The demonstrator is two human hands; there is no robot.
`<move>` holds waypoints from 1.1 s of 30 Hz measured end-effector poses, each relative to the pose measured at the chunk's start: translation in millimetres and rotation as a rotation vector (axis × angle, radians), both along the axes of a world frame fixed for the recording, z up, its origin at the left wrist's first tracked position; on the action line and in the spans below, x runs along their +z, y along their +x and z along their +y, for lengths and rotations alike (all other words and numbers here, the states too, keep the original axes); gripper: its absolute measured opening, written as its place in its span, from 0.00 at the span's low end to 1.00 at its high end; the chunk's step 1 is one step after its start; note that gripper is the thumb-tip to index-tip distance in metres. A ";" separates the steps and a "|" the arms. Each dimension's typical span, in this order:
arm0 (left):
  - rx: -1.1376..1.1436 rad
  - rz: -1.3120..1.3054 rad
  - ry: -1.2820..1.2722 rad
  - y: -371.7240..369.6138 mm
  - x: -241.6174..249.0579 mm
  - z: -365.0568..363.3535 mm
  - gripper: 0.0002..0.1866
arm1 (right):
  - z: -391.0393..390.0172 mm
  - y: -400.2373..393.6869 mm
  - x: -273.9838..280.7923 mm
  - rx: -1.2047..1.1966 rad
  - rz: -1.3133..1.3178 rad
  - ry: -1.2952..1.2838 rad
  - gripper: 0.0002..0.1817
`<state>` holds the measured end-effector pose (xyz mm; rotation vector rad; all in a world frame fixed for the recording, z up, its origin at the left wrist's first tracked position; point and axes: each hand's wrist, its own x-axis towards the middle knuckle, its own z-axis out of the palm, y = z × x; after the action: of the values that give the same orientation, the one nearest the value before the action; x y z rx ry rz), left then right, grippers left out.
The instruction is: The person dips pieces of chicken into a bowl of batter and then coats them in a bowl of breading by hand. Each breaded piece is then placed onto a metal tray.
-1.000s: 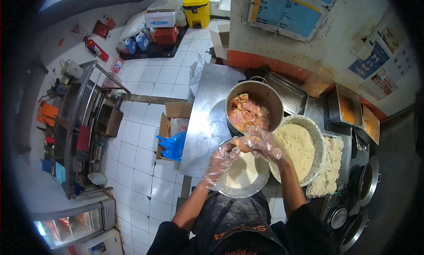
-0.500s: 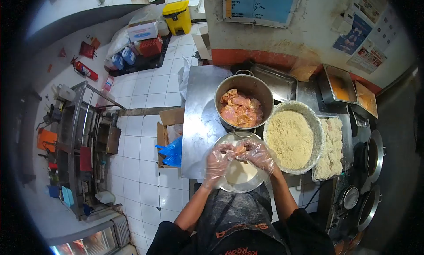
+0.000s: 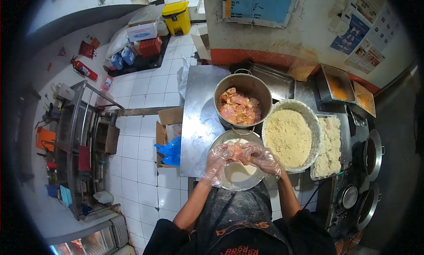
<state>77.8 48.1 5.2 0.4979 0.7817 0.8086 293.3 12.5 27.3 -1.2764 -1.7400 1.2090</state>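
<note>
Both hands wear clear plastic gloves. My left hand (image 3: 218, 161) and my right hand (image 3: 265, 160) grip a piece of raw meat (image 3: 239, 152) between them, over a metal bowl (image 3: 254, 183) of pale batter (image 3: 238, 173). Directly beyond the bowl stands a deep metal pot (image 3: 266, 92) holding raw meat pieces (image 3: 239, 109). To the right of my right hand is a wide basin (image 3: 316, 152) of yellowish flour (image 3: 288, 137). A tray of coated pieces (image 3: 329, 149) lies to the right of the basin.
A steel table (image 3: 201, 118) carries the pot. Left of it are a cardboard box (image 3: 169, 117) and blue plastic bag (image 3: 170, 151). Metal containers (image 3: 339, 91) stand back right, with pans (image 3: 373, 155) at far right. A yellow bin (image 3: 177, 19) stands at the back.
The meat between my hands is now spread wider and shows more of its surface. My hands have moved slightly apart, the right one shifting a little rightward and down.
</note>
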 end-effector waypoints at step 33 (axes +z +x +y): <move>-0.078 0.923 0.689 -6.7 -64.1 -17.1 0.12 | -24.1 -33.9 -60.2 -0.616 0.033 -0.451 0.20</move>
<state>71.1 31.1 -58.9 1.5754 1.3069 0.7502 259.4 -11.6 -33.0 -1.8598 -0.9429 1.2563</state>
